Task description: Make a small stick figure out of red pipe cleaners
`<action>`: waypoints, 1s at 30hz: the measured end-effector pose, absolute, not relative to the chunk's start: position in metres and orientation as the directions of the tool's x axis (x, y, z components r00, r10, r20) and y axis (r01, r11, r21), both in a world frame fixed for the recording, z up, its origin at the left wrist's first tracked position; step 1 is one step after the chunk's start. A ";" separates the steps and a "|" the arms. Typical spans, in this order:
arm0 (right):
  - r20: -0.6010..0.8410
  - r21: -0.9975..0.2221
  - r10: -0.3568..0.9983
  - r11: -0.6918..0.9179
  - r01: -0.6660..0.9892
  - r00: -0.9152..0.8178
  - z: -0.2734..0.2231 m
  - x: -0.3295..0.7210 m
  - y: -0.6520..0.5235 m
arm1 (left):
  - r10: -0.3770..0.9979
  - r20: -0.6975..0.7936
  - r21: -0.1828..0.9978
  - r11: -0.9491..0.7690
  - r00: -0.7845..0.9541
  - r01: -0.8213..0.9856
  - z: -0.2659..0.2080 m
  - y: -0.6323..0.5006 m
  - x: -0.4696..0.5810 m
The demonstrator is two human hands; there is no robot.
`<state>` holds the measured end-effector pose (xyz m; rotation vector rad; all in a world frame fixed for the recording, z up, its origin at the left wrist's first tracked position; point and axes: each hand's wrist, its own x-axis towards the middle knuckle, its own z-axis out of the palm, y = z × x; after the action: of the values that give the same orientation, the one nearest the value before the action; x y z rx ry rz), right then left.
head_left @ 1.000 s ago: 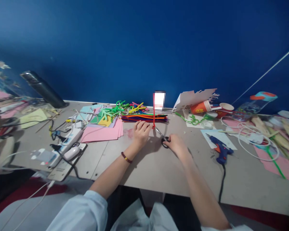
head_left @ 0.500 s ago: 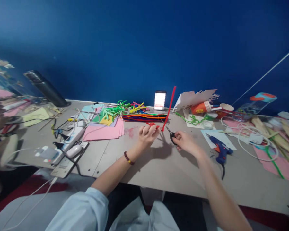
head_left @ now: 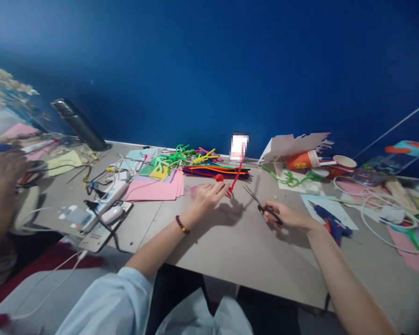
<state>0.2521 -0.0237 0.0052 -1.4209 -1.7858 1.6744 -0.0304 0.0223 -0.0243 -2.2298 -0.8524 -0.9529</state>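
Hand state: the left hand (head_left: 207, 197) is closed, pinching a red fuzzy stem (head_left: 238, 172) near its lower end. The right hand (head_left: 285, 214) grips a pair of scissors (head_left: 260, 206) by the black handles; its blades appear slightly parted.

Workpiece position: the stem rises from the left fingertips, leaning away from the wearer, with a small bent or twisted part at the pinch. A red ball (head_left: 219, 177) shows just beyond the left knuckles; whether it is joined to the stem cannot be told. The scissor tips point toward the stem from its right side and stand apart from it.

Handling notes:
1. Pinch firmly at the bend, since a fuzzy stem may roll between the fingers.
2. Hold the left fingertips clear of the blade line.
3. For any cut, meet the stem squarely and close near the pivot, where leverage should be best.
4. Mind the bundle of coloured stems (head_left: 214, 172) beyond the left hand and the glue gun (head_left: 330, 222) beside the right forearm.
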 end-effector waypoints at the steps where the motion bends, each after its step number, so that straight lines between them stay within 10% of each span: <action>1: -0.399 -0.873 0.797 -0.180 0.453 -0.453 0.004 0.251 -0.026 | 0.334 0.776 -0.239 -0.630 0.535 0.739 -0.028 0.022 -0.032; 30: -0.407 -0.870 0.820 -0.214 0.445 -0.402 -0.002 0.229 -0.036 | 0.191 0.889 -0.138 -0.755 0.416 0.641 -0.035 0.018 -0.027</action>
<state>0.2287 -0.0362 -0.0025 -1.4905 -1.7282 1.6488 -0.0275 0.0185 -0.0352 -2.2132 -0.7060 -1.3028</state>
